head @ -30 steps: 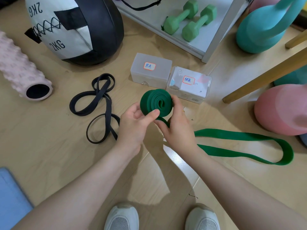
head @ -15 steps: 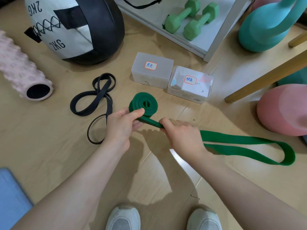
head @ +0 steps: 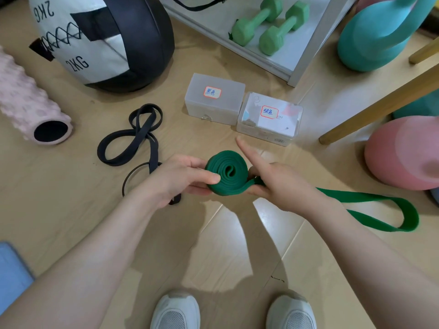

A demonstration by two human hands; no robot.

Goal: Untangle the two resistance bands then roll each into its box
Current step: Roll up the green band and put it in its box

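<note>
The green resistance band point(head: 226, 173) is partly wound into a roll held above the floor; its loose loop trails right across the floor. My left hand point(head: 180, 179) pinches the roll, thumb on its face. My right hand point(head: 280, 184) holds the band where it leaves the roll, its index finger pointing straight out. The black band point(head: 140, 136) lies loose and looped on the floor to the left. Two closed translucent boxes stand beyond: one with a black-word label point(head: 215, 98), one with a green-word label point(head: 269, 117).
A 2 kg medicine ball point(head: 99, 36) and a pink foam roller point(head: 31, 105) sit at the left. Green dumbbells point(head: 268, 24) rest on a low shelf. Teal point(head: 377, 34) and pink point(head: 403, 153) kettlebells and a wooden leg point(head: 380, 100) stand at the right. My shoes point(head: 175, 312) show below.
The roll has moved right and gained a turn. My right hand has slid back up the band to the roll and raised its index finger. The trailing loop has drawn in slightly.
</note>
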